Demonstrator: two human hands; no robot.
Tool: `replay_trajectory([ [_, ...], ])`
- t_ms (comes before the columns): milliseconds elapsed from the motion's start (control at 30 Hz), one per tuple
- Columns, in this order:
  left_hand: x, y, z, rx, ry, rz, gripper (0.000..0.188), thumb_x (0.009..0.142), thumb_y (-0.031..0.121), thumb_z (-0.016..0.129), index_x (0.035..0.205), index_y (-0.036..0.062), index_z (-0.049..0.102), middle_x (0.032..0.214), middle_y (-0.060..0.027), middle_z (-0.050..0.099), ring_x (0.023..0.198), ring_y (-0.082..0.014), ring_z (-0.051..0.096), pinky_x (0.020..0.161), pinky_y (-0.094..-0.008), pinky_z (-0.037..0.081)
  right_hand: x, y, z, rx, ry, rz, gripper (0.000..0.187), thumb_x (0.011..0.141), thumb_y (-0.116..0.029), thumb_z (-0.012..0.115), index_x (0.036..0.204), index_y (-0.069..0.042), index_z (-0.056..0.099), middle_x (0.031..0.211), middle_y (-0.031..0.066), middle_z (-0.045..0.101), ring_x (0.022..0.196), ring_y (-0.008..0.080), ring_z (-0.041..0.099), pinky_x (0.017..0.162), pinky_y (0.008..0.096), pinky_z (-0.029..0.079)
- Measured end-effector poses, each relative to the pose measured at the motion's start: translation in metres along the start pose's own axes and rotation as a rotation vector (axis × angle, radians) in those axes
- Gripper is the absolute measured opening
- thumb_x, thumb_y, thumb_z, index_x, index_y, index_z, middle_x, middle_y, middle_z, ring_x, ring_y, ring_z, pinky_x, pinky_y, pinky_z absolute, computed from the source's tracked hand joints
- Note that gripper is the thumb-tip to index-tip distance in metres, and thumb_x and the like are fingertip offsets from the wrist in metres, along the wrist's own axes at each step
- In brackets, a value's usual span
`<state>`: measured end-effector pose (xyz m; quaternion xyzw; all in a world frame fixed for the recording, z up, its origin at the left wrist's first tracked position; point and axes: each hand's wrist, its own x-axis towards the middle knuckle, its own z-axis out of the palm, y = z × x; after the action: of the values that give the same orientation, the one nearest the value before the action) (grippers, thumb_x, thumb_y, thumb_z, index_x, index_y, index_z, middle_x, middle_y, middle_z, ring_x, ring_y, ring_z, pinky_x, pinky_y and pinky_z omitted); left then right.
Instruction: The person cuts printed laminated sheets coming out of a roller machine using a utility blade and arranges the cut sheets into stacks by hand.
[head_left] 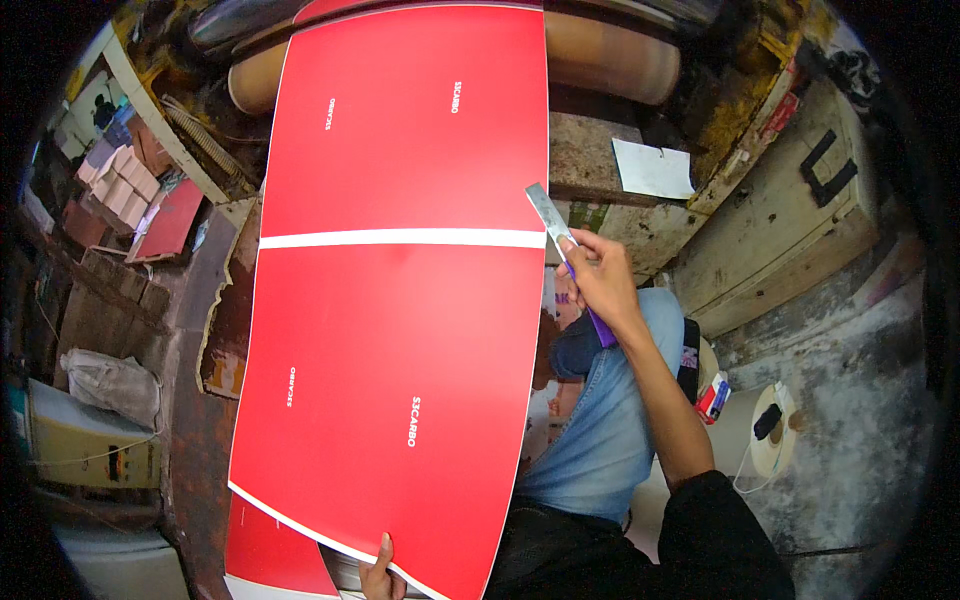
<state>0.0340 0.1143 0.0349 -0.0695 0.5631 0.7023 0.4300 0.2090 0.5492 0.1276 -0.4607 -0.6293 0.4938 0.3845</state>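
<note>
A long red printed sheet [390, 320] with small white lettering and a white band across its middle stretches from the rollers at the back down to me. My left hand [382, 578] grips its near edge, thumb on top and the other fingers mostly hidden beneath. Beside the sheet's right edge, my right hand [602, 280] is closed around a knife [546, 213] with a wide flat metal blade and a purple handle. The blade points up and left, its tip overlapping the sheet's edge close to the white band; whether it touches cannot be told.
Brown rollers [610, 58] of a machine span the back. A white paper piece [652, 168] lies behind my right hand. Another red sheet [270, 540] sits under the near left corner. To the right stand a beige metal cabinet [780, 200] and a white roll [778, 450].
</note>
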Motion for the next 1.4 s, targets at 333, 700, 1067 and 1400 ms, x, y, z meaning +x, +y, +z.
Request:
replay_trajectory([
  [333, -0.008, 0.011, -0.045, -0.019, -0.054, -0.002, 0.057, 0.088, 0.003, 0.059, 0.138, 0.0032, 0.033, 0.13, -0.0177, 0.049, 0.118, -0.0325, 0.051, 0.096, -0.0487, 0.046, -0.047, -0.016, 0.016, -0.486, 0.249, -0.57, 0.028, 0.08, -0.006, 0.068, 0.108, -0.005, 0.064, 0.078, 0.0077, 0.065, 0.066, 0.0184, 0.064, 0.053, 0.0299, 0.051],
  [700, -0.018, -0.002, -0.132, 0.125, 0.033, 0.023, 0.058, 0.089, 0.0, 0.056, 0.141, 0.0053, 0.03, 0.131, -0.0178, 0.049, 0.117, -0.0317, 0.053, 0.099, -0.0487, 0.046, 0.035, -0.035, 0.006, -0.716, -0.2, -1.029, 0.041, 0.059, 0.004, 0.061, 0.096, -0.01, 0.072, 0.079, 0.0097, 0.067, 0.07, 0.0258, 0.065, 0.061, 0.034, 0.052],
  [1067, 0.195, -0.008, -0.009, 0.041, 0.001, 0.041, 0.065, 0.085, 0.017, 0.071, 0.137, 0.0036, 0.035, 0.133, -0.01, 0.047, 0.122, -0.0213, 0.047, 0.103, -0.0373, 0.043, -0.025, -0.028, 0.038, -0.543, -0.221, -0.864, 0.037, 0.057, -0.002, 0.059, 0.091, -0.006, 0.071, 0.079, 0.0123, 0.065, 0.075, 0.0311, 0.062, 0.069, 0.0398, 0.051],
  [1400, 0.276, -0.121, 0.116, 1.626, 0.258, 0.417, 0.156, 0.042, 0.056, 0.088, 0.142, -0.0037, -0.016, 0.14, -0.0433, -0.014, 0.131, -0.058, -0.017, 0.109, -0.0639, 0.003, -0.071, -0.023, 0.032, -0.537, -0.325, -0.783, 0.038, 0.057, 0.001, 0.062, 0.094, -0.004, 0.072, 0.084, 0.0138, 0.069, 0.074, 0.0272, 0.066, 0.067, 0.0347, 0.053],
])
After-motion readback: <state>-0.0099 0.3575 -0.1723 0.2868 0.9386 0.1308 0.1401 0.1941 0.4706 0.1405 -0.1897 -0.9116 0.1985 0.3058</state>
